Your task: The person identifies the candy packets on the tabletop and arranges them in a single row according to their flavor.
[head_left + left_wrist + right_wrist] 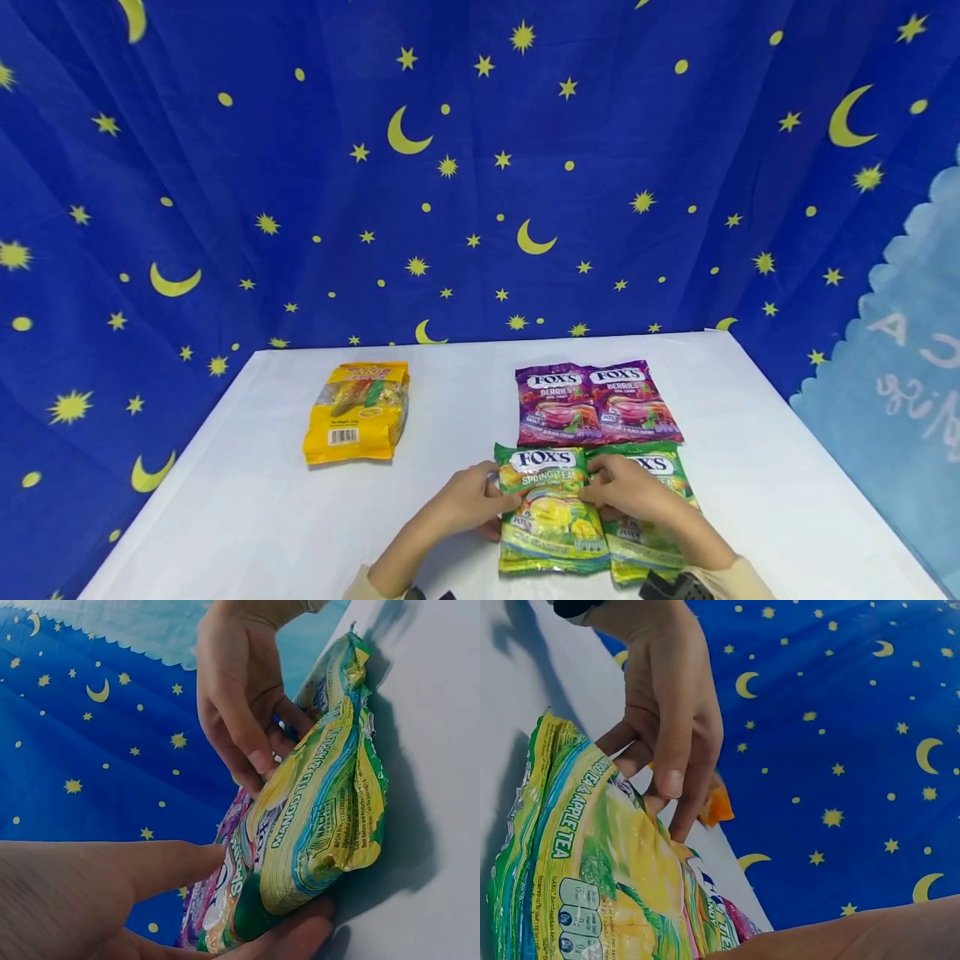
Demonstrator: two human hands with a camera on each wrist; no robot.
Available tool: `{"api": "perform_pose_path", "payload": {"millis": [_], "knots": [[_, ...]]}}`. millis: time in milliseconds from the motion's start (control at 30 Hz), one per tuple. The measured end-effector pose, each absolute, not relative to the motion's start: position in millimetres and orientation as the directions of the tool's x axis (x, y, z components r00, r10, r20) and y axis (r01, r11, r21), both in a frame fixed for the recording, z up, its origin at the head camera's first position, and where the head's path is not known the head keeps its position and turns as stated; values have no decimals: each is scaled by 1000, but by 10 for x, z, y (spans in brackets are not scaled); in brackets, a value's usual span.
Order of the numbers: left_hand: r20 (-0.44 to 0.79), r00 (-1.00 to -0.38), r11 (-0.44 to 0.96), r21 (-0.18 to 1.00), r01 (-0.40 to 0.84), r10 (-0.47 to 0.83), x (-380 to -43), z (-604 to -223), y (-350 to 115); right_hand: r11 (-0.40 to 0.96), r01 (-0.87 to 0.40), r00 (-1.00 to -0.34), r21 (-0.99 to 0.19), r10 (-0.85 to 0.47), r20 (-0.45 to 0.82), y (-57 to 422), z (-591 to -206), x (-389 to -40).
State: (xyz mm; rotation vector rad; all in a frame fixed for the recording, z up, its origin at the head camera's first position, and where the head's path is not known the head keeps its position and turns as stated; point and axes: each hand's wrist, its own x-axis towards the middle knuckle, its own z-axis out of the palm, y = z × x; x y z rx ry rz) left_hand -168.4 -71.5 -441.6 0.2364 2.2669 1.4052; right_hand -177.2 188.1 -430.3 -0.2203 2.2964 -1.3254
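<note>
A green and yellow bag of Fox's Spring Tea candy [553,521] lies face up at the near part of the table. My left hand [474,502] grips its left edge, thumb on the front and fingers under the side, as the left wrist view shows. At the opposite edge, my right hand [628,490] holds the same bag, its thumb on the front. A second Spring Tea bag [645,550] lies just to the right, partly covered by the right hand and forearm. The left wrist view shows the held bag's printed bottom end [330,817].
Two purple bags of Fox's Berries candy, a left one [558,408] and a right one [632,404], lie side by side behind the green bags. A yellow candy bag [358,417] is at the left on the white table [247,500]. A blue starry cloth [480,192] hangs behind.
</note>
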Motion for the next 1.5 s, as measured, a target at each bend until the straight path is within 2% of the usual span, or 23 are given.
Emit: {"api": "perform_pose_path", "payload": {"millis": [533, 767, 1000, 1300, 1500], "knots": [[-357, -833, 428, 889, -164, 423, -1688, -4401, -787, 303, 227, -760, -926, -539, -362, 1930, -4328, -1802], [-375, -803, 401, 897, -187, 464, -1683, -4429, -790, 286, 237, -756, -928, -546, -361, 1908, -4320, -1782], [-344, -807, 373, 913, -168, 480, -1673, -4416, -793, 258, 236, -742, -937, -574, -345, 1909, -4332, -1792], [-292, -840, 336, 931, -141, 458, -1711, -4388, -812, 226, 229, -781, -947, -538, -317, 1855, -4341, -1814], [-246, -883, 391, 917, -78, 401, -1776, -4349, -822, 256, 174, -828, -951, -485, -282, 1785, -4279, -1867]]}}
